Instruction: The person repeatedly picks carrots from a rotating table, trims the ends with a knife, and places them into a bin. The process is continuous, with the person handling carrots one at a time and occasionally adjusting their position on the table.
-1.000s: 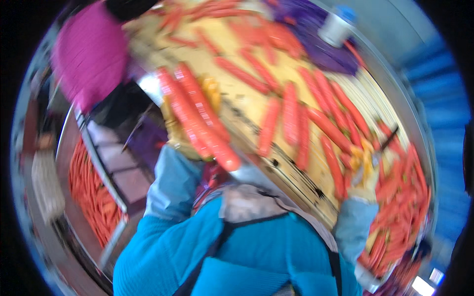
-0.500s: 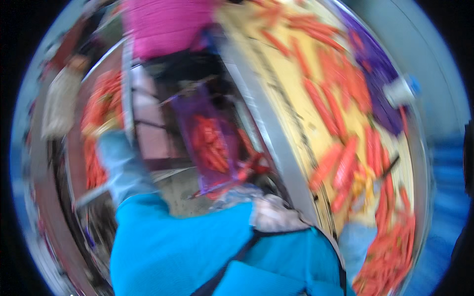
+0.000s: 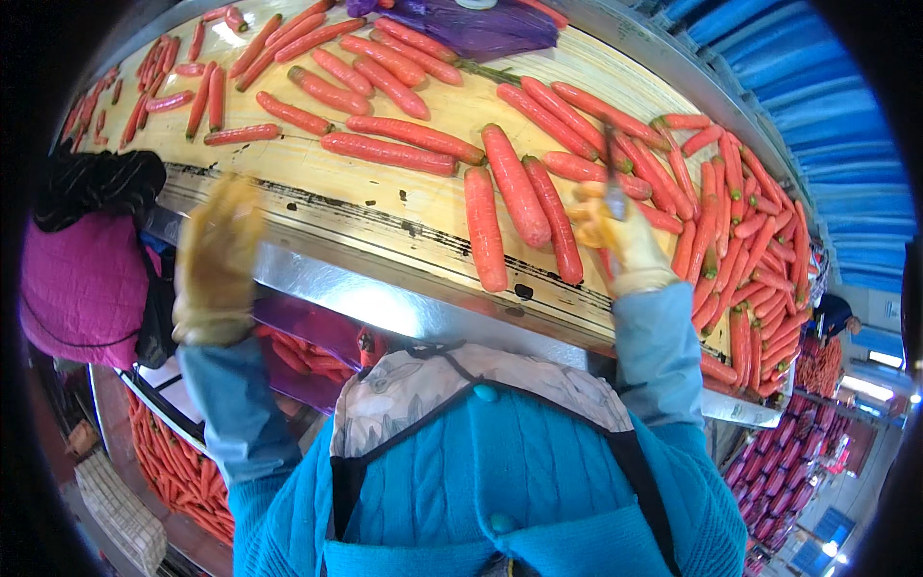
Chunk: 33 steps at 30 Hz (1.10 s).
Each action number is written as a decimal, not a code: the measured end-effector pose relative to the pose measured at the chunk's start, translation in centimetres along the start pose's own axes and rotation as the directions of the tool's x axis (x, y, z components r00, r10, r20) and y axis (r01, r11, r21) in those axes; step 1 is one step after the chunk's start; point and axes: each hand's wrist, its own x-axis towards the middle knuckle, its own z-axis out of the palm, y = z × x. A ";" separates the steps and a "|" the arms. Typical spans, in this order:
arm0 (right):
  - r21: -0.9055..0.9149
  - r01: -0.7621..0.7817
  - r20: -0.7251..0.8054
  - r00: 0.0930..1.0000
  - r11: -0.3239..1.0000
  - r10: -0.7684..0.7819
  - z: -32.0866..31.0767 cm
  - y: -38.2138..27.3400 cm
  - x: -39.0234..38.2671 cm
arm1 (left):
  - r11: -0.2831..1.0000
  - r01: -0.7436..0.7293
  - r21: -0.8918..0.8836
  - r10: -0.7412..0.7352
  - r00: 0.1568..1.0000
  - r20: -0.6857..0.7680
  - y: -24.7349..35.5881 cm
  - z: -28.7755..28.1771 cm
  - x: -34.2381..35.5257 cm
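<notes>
My right hand [image 3: 620,236], in a yellowish rubber glove, is closed around a small knife [image 3: 611,159] whose dark blade points away from me. It is over the table next to several carrots [image 3: 553,219] lying with their ends toward me. Blurred by motion, my left hand [image 3: 219,260] in a matching glove hangs over the near table edge at left. Its fingers look stretched out and nothing shows in it. Several loose carrots [image 3: 404,133] lie scattered on the pale tabletop [image 3: 336,207], some with green stubs.
A dense heap of carrots [image 3: 760,260] covers the table's right end. Purple plastic [image 3: 500,29] lies at the far edge. Below the near metal edge [image 3: 385,308] is a purple bag of carrots [image 3: 303,356]. A person in pink [image 3: 87,279] is at left, above a carrot bin [image 3: 178,462].
The view has swung from the left side round to the table. My left hand, earlier at the carrot bin, is now up by the table edge. My right hand keeps the knife.
</notes>
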 end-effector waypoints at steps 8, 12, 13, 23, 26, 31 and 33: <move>-0.908 0.013 -0.005 0.999 0.418 -0.043 9.4 1.7 6.4 | 0.379 0.913 0.152 -0.925 0.377 0.042 -18.6 14.2 6.4; -0.809 0.111 0.026 0.988 0.577 -0.153 10.1 1.7 7.1 | 0.520 0.836 0.176 -0.853 0.500 0.147 -20.4 15.9 7.4; -0.780 0.110 0.042 0.991 0.615 -0.124 10.2 1.3 6.8 | 0.532 0.816 0.225 -0.846 0.520 0.115 -20.0 16.2 7.6; -0.582 0.335 0.075 0.929 0.741 -0.362 19.3 -6.2 -0.6 | 0.851 0.524 0.036 -0.496 0.778 0.386 -12.6 14.3 11.5; -0.291 0.558 0.114 0.827 0.777 -0.551 20.6 -7.6 -1.1 | 0.959 0.127 0.255 -0.251 0.797 0.549 -9.4 11.2 10.8; 0.048 0.292 0.297 0.909 0.955 -0.293 20.6 -7.8 -1.8 | -0.383 -0.371 0.846 0.147 0.880 0.452 -6.0 8.0 8.7; 0.167 0.310 0.320 0.881 0.936 -0.349 20.4 -7.0 -2.1 | -0.624 -0.338 0.704 0.256 0.763 0.593 -5.0 7.8 8.2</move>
